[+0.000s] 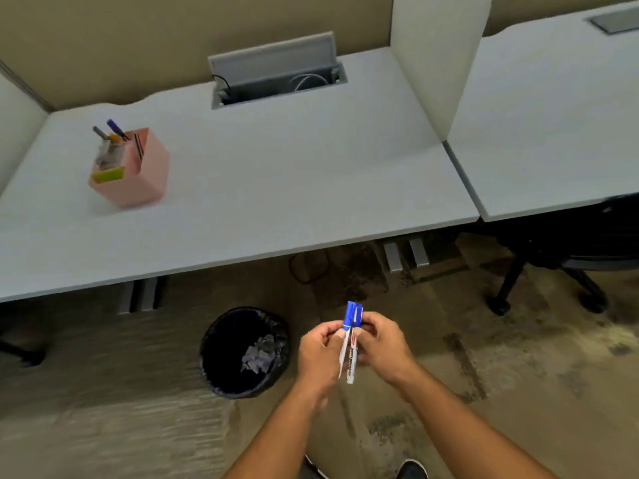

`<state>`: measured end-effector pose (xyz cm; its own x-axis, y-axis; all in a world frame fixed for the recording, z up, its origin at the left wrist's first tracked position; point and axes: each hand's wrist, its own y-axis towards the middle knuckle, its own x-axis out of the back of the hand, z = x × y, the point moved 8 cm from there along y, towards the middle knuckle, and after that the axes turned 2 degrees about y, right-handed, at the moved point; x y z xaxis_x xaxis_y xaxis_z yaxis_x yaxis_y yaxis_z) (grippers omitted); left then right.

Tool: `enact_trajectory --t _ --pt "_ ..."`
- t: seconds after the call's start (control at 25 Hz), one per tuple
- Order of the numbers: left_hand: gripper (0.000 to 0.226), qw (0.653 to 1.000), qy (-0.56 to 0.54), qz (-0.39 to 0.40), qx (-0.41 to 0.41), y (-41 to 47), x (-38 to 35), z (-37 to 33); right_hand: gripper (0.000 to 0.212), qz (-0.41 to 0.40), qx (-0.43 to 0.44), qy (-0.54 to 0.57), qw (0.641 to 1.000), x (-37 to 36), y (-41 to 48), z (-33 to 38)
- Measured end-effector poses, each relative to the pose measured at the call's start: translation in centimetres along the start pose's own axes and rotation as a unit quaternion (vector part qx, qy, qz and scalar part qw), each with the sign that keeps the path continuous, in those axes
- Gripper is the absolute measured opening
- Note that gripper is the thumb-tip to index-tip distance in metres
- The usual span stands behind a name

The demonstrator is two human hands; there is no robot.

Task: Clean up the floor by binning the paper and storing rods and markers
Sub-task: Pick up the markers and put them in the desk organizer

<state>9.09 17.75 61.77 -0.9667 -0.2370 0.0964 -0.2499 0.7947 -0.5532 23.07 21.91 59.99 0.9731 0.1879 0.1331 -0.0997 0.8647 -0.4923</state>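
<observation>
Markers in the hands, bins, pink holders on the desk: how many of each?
Blue-capped markers, held between left hand and right hand: 2
Black bin, crumpled paper inside: 1
Pink holder on desk: 1
Total: 4

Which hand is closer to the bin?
Left. The left hand is just right of the bin; the right hand is farther right, beyond the markers.
</observation>
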Motion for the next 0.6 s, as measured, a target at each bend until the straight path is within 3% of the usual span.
enact_trajectory --t 0.2,0.6 --pt "0.020 1.000 -0.005 -0.013 -0.007 -2.0 6.7 -3.9 0.024 0.023 0.017 0.013 1.000 -5.8 -2.4 5.9" --pt "0.025 0.997 0.060 -0.015 -0.054 -2.4 22.9 -7.9 0.022 0.082 0.031 -0.087 0.992 -20.8 -4.1 13.6"
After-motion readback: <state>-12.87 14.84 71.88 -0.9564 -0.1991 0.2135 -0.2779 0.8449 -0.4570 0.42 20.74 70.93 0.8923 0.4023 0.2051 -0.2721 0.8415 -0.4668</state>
